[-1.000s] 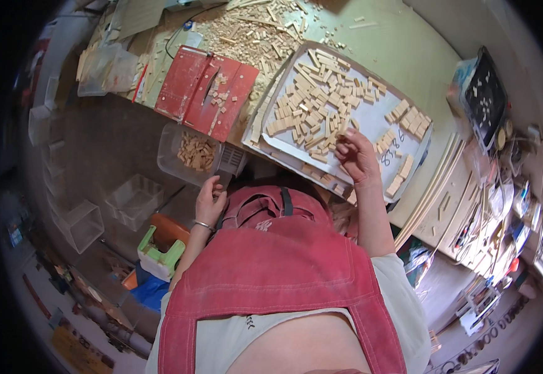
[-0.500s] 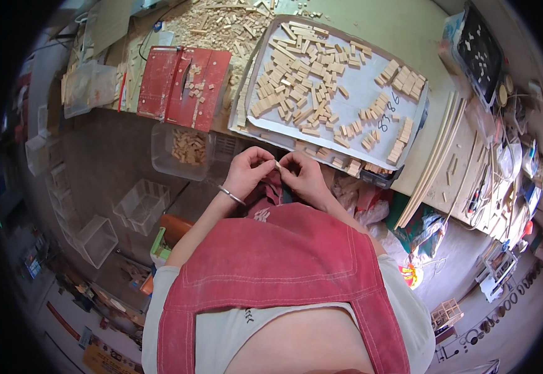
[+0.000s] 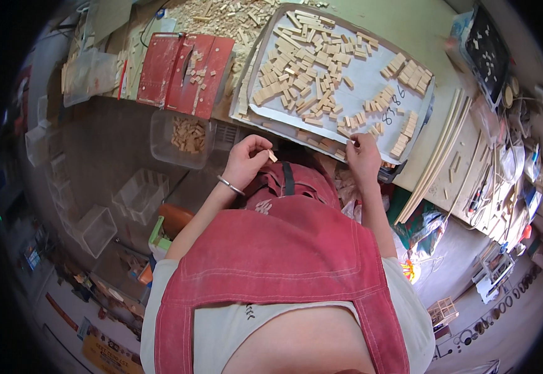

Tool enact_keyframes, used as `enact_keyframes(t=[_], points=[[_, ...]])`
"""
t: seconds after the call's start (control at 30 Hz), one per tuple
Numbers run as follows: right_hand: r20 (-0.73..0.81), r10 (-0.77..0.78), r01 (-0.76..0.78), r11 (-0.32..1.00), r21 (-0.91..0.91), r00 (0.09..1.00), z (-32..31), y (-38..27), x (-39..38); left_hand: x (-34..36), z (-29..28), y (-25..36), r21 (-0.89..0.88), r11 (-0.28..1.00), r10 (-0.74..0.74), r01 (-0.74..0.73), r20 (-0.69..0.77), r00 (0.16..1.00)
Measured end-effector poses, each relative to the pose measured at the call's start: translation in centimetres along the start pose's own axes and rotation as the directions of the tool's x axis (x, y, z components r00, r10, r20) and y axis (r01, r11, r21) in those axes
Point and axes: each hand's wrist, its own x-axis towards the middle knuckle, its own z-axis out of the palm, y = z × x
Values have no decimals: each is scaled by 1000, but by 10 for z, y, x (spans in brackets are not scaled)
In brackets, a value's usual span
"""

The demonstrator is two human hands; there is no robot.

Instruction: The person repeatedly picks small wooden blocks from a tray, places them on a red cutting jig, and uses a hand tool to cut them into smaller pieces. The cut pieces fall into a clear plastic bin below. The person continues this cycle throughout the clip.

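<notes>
In the head view, we look down past a red apron point(image 3: 277, 249) at a person's two bare hands near the front edge of a counter point(image 3: 408, 40). On the counter, a shallow tray point(image 3: 371, 71) carries many small pale wooden blocks point(image 3: 277, 67), some heaped, some in short rows. They lie ahead of both hands; the right hand point(image 3: 363, 156) is clearly nearer, up at the tray's near edge, just beside the closest blocks. Its fingers are curled (we cannot tell whether they pinch anything). The left hand point(image 3: 246, 163) is in front of the lap, grasping a small wooden piece point(image 3: 272, 157) between thumb and fingers, almost closed; the piece's long axis slants, its near end toward our right. Left of that hand, a clear tub point(image 3: 159, 144) holds more blocks, below a red metal plate point(image 3: 159, 68).
</notes>
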Motion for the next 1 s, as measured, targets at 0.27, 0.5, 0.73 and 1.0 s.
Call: enact_keyframes(t=[0.27,0.5,0.73,1.0], points=[[176,-80,127,953,-276,981,7,10,32,0,-4,-11,-4,999,42,-42,-29,999],[153,-24,43,992,-118,988,5,22,35,2,-7,-17,22,997,71,-70,-54,996],[150,-182,184,983,6,972,17,-26,34,3,-9,-19,44,997,61,-60,-28,998],[238,-242,292,935,-203,941,53,-38,44,1,-12,-19,119,991,65,-58,-49,997]])
